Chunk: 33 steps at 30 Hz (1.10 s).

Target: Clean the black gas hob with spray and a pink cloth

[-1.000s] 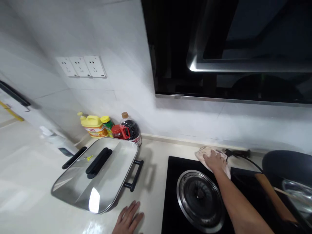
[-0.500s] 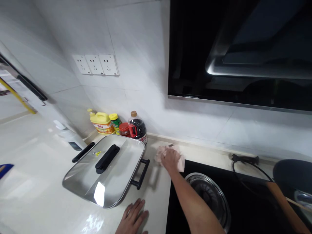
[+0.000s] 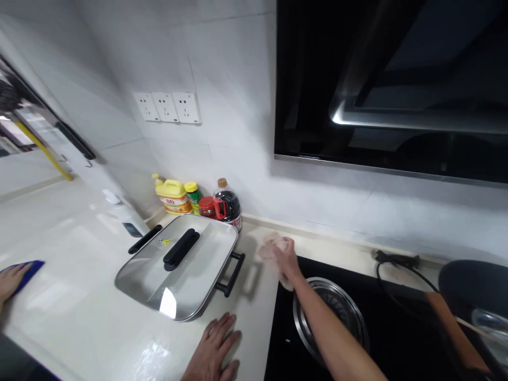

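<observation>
My right hand [image 3: 286, 259] is closed on a pale pink cloth [image 3: 272, 247], blurred by motion, against the counter at the back left corner of the black cooktop [image 3: 391, 323]. Flat on the white countertop [image 3: 99, 317] rests my left hand [image 3: 214, 349], fingers spread and holding nothing. Just beyond it stands a rectangular electric pan with a glass lid [image 3: 146, 275]; its black side handle [image 3: 232, 275] points toward my right arm. Under my right forearm is a round metal burner ring [image 3: 304, 323], partly hidden.
Behind the pan stand a yellow detergent jug [image 3: 174, 197], a red-lidded jar [image 3: 207, 206] and a dark sauce bottle [image 3: 228, 203]. A black cord [image 3: 397, 259] and a wok [image 3: 472, 283] lie at right. At far left, another person's hand [image 3: 10, 280] presses a blue cloth [image 3: 29, 272].
My right hand has shifted slightly right with the cloth, whose lower part now hangs over the cooktop's edge. The other person's hand has come into view at left. The view has shifted a little.
</observation>
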Tool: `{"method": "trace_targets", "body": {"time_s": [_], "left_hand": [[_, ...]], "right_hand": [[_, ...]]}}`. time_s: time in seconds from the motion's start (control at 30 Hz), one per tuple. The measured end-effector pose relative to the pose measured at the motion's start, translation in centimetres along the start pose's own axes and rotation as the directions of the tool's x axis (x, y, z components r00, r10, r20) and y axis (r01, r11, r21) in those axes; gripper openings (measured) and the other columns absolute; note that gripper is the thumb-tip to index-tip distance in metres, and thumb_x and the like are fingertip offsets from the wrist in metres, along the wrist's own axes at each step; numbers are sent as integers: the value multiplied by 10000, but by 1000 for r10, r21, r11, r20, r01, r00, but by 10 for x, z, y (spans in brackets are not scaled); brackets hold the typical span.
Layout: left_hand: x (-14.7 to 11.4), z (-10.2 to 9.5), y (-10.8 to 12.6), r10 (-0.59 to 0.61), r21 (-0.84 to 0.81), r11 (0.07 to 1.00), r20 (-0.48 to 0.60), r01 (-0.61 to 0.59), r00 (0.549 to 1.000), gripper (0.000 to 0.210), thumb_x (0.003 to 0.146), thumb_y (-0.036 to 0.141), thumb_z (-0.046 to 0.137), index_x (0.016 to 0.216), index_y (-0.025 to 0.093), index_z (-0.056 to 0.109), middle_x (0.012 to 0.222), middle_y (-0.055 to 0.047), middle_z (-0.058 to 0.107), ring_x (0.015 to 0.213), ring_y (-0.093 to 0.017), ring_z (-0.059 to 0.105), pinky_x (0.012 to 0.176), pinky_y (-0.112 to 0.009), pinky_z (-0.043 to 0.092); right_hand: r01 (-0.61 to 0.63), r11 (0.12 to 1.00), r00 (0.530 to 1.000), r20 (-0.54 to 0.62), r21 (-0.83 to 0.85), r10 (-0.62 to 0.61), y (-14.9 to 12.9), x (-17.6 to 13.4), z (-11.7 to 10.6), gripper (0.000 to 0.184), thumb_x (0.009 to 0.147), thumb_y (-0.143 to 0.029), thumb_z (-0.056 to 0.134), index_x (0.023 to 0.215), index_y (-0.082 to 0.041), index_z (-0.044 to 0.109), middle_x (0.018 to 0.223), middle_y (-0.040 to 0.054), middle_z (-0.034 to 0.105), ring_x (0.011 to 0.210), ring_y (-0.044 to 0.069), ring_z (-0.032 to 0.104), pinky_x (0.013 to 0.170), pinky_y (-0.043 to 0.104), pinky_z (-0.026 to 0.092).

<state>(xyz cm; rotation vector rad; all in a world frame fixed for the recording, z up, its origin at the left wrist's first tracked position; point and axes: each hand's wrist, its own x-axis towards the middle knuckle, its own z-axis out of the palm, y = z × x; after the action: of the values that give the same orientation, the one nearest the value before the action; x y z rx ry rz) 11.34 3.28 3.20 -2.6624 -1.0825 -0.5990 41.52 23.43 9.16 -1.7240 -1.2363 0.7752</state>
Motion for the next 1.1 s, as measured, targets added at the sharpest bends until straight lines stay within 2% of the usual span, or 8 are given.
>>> {"method": "trace_targets", "body": {"time_s": [0.1, 0.17, 0.3, 0.47, 0.6, 0.83, 0.97, 1.1], "left_hand": [[-2, 3, 0, 8, -6, 1000, -27, -8, 1000, 512, 940, 445, 640, 1414, 254, 610, 1593, -121, 553, 1475, -307, 502, 1171, -475, 467], [-3, 5, 0, 3, -9, 1000, -24, -3, 1000, 516, 937, 428, 640, 1422, 254, 604, 1605, -121, 539, 1486, -311, 489, 1181, -483, 457], [-3, 4, 2, -4, -12, 1000, 16, 4, 1000, 541, 920, 412, 648, 1437, 264, 588, 1615, -116, 529, 1501, -313, 471, 1195, -489, 437], [-5, 2, 5, -51, -52, 997, 84, 55, 995, 571, 899, 378, 658, 1451, 266, 569, 1634, -121, 505, 1506, -336, 466, 1216, -521, 412], [-7, 4, 7, -65, -95, 993, 111, 75, 992, 581, 894, 387, 662, 1454, 268, 565, 1631, -127, 508, 1494, -351, 479, 1203, -551, 427], [-7, 0, 11, -109, -150, 980, 139, 130, 984, 605, 892, 317, 658, 1482, 265, 536, 1688, -133, 420, 1535, -368, 421, 1212, -595, 420], [-6, -3, 12, -152, -187, 968, 101, 169, 983, 699, 945, 337, 629, 1599, 239, 403, 1745, -166, 290, 1596, -388, 310, 1207, -593, 436], [-7, 1, 12, -156, -195, 966, 89, 171, 984, 797, 956, 381, 652, 1660, 259, 297, 1757, -177, 246, 1606, -406, 280, 1207, -618, 427]], "right_hand": [[-23, 996, 995, -95, -88, 15, 13, 35, -51, 640, 919, -492, 511, 1475, -178, 475, 1485, 198, 518, 1309, 317, 548, 1115, 454, 442], [-74, 963, 994, -95, -260, 51, 32, 46, -76, 615, 938, -497, 493, 1489, -223, 502, 1597, 188, 397, 1413, 374, 437, 1170, 575, 350], [16, 670, 999, 41, -742, 22, 72, 50, -87, 556, 998, -497, 444, 1526, -332, 498, 1667, 112, 340, 1431, 378, 386, 1137, 647, 308], [-51, 539, 999, -43, -841, 27, 70, 52, -47, 617, 1002, -536, 459, 1557, -266, 467, 1635, 189, 370, 1362, 394, 439, 1082, 611, 340], [168, 557, 986, 149, -813, -80, 41, 51, 0, 594, 1020, -510, 439, 1583, -320, 447, 1696, 162, 316, 1412, 401, 404, 1101, 631, 315], [446, 591, 891, 396, -671, -222, -1, 37, 83, 620, 1015, -480, 479, 1624, -436, 375, 1780, 69, 183, 1569, 441, 224, 1180, 740, 176], [587, 581, 804, 495, -564, -331, -7, -3, 104, 625, 954, -365, 599, 1568, -410, 490, 1757, 69, 264, 1573, 449, 228, 1214, 748, 106], [656, 574, 754, 469, -491, -461, 4, -76, 93, 517, 1006, -385, 542, 1512, -282, 566, 1659, 132, 431, 1497, 461, 330, 1214, 722, 171]]}}
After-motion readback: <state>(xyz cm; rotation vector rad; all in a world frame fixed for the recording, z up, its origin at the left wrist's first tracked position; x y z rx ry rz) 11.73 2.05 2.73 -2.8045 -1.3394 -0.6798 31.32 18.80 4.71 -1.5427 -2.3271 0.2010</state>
